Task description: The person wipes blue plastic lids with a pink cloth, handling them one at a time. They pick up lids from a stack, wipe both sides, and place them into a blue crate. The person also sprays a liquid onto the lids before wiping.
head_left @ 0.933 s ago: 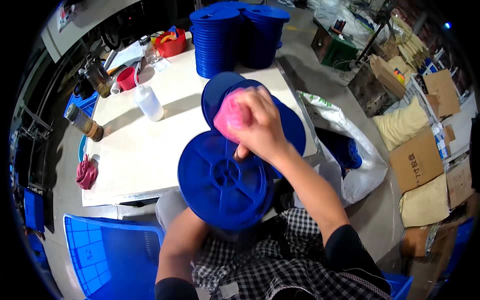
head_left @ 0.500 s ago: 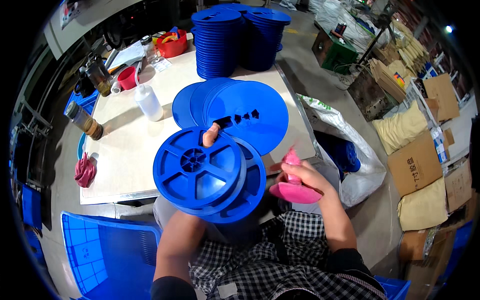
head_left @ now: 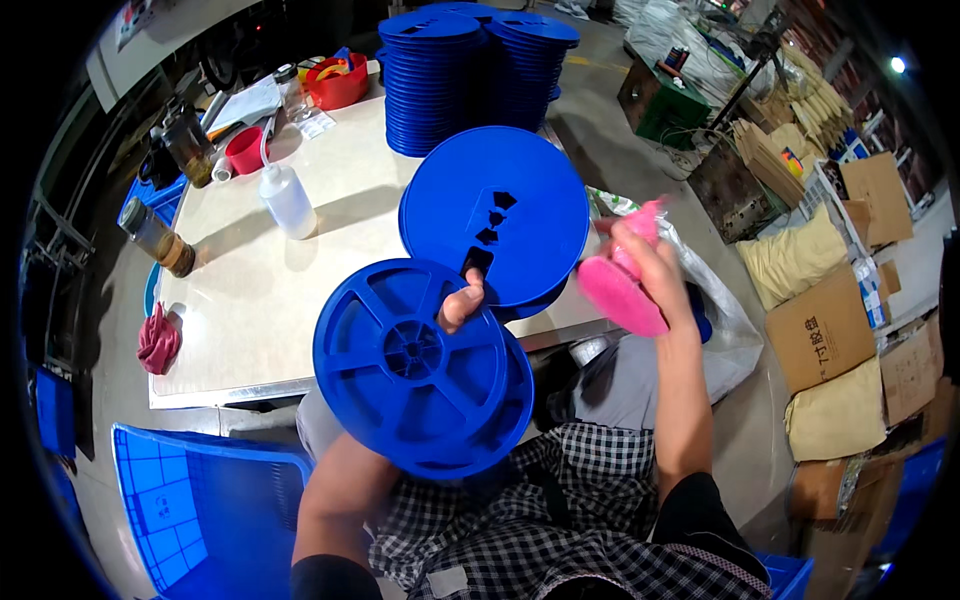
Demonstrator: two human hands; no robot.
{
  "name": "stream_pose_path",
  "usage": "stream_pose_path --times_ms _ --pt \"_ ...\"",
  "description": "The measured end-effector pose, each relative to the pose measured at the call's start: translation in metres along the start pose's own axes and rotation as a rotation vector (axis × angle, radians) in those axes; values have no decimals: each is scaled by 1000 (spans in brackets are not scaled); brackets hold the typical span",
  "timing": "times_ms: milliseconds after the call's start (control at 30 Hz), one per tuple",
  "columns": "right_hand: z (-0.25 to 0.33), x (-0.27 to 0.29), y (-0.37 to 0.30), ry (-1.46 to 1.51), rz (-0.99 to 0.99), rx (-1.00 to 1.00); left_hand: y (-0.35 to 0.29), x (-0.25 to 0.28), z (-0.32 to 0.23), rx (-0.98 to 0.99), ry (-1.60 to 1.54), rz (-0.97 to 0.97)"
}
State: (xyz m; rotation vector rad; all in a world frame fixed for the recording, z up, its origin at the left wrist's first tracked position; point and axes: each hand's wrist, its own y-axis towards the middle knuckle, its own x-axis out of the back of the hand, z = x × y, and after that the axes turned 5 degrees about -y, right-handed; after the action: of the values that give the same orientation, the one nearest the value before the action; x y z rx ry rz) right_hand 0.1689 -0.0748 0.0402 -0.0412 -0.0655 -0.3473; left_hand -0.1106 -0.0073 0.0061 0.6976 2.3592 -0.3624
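Observation:
My left hand [head_left: 462, 303] is closed on the spoked blue plastic reels [head_left: 362, 335], its thumb on the upper rim; its other fingers are hidden beneath. Two or more reels overlap there, above my lap. Just beyond my thumb, a group of smooth blue discs [head_left: 540, 200] with cut-out slots lies together, overlapping the reels' far edge in view. In my right hand [head_left: 655, 265] is a pink cloth [head_left: 622, 297], bunched in the fingers, with a flat rounded part hanging below. The fingertips of that hand are close to the discs' right edge.
Tall stacks of blue discs [head_left: 435, 90] stand at the table's far end. On the table [head_left: 250, 345] are a squeeze bottle [head_left: 288, 203], a red cup [head_left: 246, 150], a red basket [head_left: 337, 85] and a dark pink rag [head_left: 160, 340]. A blue crate [head_left: 215, 500] stands at lower left, a white sack [head_left: 735, 335] at right.
The fanned discs on the table are now gathered into one group, shifted right and upward. My right hand has risen with the pink cloth toward their edge. The reels have moved slightly right and down.

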Motion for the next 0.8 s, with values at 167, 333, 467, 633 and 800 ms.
stream_pose_path --times_ms 167,333,467,633,800 --pt "33 -33 -13 -229 -752 774 4 11 5 -46 219 67" --pt "34 -143 20 -1058 -89 1346 36 58 10 545 -304 -71" --pt "49 -105 125 -1015 -608 1173 -7 -4 15 -80 496 45" --pt "31 -171 56 -910 -343 1356 2 12 20 -74 265 -19" --pt "35 -82 80 -806 -641 809 4 5 18 -48 130 35"
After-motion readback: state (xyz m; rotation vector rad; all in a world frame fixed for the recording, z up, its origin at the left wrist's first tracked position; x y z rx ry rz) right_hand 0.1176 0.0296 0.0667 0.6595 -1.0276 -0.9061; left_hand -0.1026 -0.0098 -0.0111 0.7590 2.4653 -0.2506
